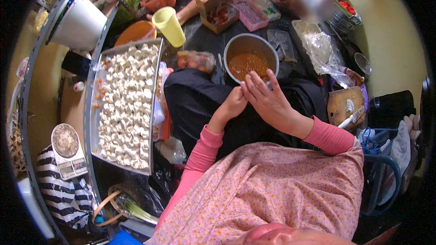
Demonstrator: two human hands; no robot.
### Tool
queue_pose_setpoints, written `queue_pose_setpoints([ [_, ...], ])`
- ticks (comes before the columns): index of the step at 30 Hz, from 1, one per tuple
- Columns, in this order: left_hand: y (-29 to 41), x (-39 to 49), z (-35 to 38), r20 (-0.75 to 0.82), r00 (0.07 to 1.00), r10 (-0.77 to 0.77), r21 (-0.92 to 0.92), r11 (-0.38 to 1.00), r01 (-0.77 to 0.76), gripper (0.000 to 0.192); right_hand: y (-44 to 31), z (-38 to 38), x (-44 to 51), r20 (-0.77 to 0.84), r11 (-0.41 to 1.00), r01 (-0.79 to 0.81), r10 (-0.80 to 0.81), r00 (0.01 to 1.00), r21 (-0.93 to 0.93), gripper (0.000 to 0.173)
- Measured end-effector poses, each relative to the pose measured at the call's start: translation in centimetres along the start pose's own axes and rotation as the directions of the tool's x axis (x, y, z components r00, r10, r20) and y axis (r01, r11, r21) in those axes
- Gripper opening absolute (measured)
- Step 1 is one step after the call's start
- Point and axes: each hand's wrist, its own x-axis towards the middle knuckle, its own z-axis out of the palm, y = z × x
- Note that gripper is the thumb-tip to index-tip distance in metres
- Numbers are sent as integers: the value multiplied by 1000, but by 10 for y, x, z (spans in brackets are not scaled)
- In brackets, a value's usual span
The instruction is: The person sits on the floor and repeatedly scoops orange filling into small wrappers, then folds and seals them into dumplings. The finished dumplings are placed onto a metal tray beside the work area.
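Note:
My left hand (235, 102) is at the near rim of a round metal pot (276, 64), its fingers curled; whether it holds something cannot be told. Touching it, my right hand (267, 100) is spread, palm down, with fingertips over the pot's near edge. Reddish-brown sauce or liquid (248, 65) lies in the pot. A clear plastic bag of reddish pieces (196, 60) rests left of the pot. Farther left, a big metal tray (151, 109) bears many rows of folded white dumplings (127, 109).
Another person's arm (189, 11) reaches in beside a yellow plastic cup (169, 27). Beyond the pot stand an open cardboard box (218, 10) and a pink basket (252, 17). A wooden cutting board (340, 103) with a knife (351, 117) lies right. A kitchen scale (69, 156) sits left.

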Motion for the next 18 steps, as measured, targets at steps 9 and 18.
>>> queue_pose_setpoints([
  [9,38,-7,-4,274,962,23,-246,968,47,22,35,3,2,196,903,-91,8,981,419,23],
  [18,51,-3,-11,200,978,65,-181,983,-29,33,44,-24,10,321,851,-232,80,944,471,31],
])
